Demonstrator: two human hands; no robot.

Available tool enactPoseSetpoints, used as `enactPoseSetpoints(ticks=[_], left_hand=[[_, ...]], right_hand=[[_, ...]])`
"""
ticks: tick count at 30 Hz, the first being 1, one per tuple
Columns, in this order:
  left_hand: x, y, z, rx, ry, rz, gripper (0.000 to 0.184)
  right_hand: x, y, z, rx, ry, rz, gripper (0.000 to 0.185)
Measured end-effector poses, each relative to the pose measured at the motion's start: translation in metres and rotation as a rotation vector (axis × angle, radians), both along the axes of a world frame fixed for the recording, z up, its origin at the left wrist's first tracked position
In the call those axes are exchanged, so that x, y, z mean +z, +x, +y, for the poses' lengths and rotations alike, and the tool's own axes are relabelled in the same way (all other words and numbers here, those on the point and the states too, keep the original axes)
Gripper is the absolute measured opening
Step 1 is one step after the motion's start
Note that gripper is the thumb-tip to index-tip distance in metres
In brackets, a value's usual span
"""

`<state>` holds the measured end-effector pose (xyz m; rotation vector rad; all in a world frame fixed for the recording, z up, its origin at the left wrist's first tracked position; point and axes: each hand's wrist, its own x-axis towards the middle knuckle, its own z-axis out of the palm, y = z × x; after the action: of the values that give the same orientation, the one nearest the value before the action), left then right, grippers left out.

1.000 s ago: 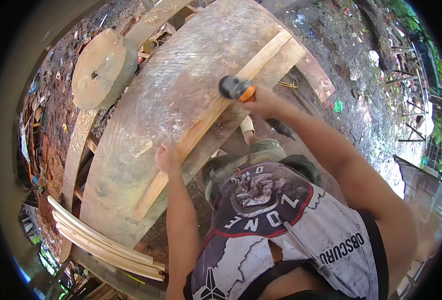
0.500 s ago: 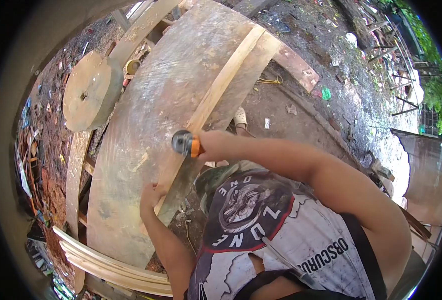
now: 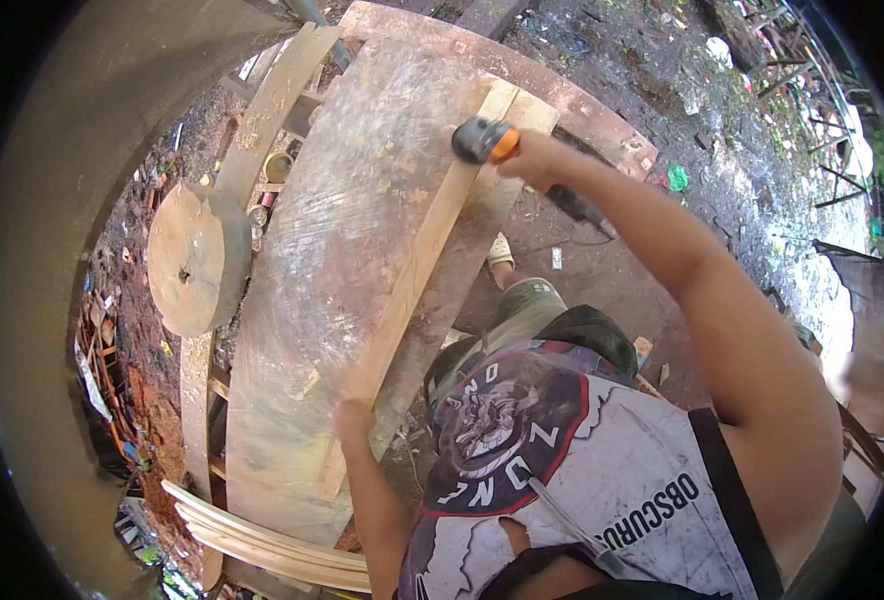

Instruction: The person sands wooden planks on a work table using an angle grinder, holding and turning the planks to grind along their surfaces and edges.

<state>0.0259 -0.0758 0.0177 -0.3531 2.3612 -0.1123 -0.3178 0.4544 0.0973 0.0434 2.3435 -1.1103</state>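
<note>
A long, pale wooden strip (image 3: 432, 237) lies lengthwise on a worn, scuffed tabletop (image 3: 302, 260). My right hand (image 3: 536, 158) is closed around an orange-and-black power tool (image 3: 484, 141), whose rounded dark head sits over the strip near its far end. The exact kind of tool is not clear, and its underside is hidden. Nearer to me, my left hand (image 3: 353, 418) holds the strip by its left edge; its fingers are somewhat blurred.
A thick round wooden disc (image 3: 187, 262) rests on a beam to the left. Several thin planks (image 3: 262, 550) are stacked at the lower left. Littered, muddy ground (image 3: 622, 75) lies beyond the table, and a green scrap (image 3: 677, 177) is at the right.
My right hand has carried the power tool along the strip, away from me toward the far end. My left hand stays at the strip's near part. The whole view has shifted slightly.
</note>
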Motion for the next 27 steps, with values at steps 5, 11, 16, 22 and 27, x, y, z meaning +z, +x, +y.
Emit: enactPoseSetpoints(ticks=[5,11,16,22,27], left_hand=[[0.020,-0.019,0.018,-0.160,-0.060,-0.243,0.030],[0.030,-0.024,0.029,-0.042,-0.099,-0.254,0.033],[0.018,-0.021,0.021,-0.073,-0.095,-0.288,0.033],[0.020,-0.022,0.017,-0.105,-0.011,-0.284,0.030],[0.046,-0.033,0.029,-0.124,-0.045,-0.260,0.034]], right_hand=[[0.016,-0.053,0.066,-0.122,0.131,-0.115,0.042],[0.016,-0.076,0.078,-0.203,0.122,-0.107,0.039],[0.009,-0.031,0.043,-0.048,0.106,0.028,0.040],[0.032,0.055,-0.042,0.105,0.152,-0.070,0.045],[0.028,0.116,-0.096,0.193,0.157,-0.080,0.063]])
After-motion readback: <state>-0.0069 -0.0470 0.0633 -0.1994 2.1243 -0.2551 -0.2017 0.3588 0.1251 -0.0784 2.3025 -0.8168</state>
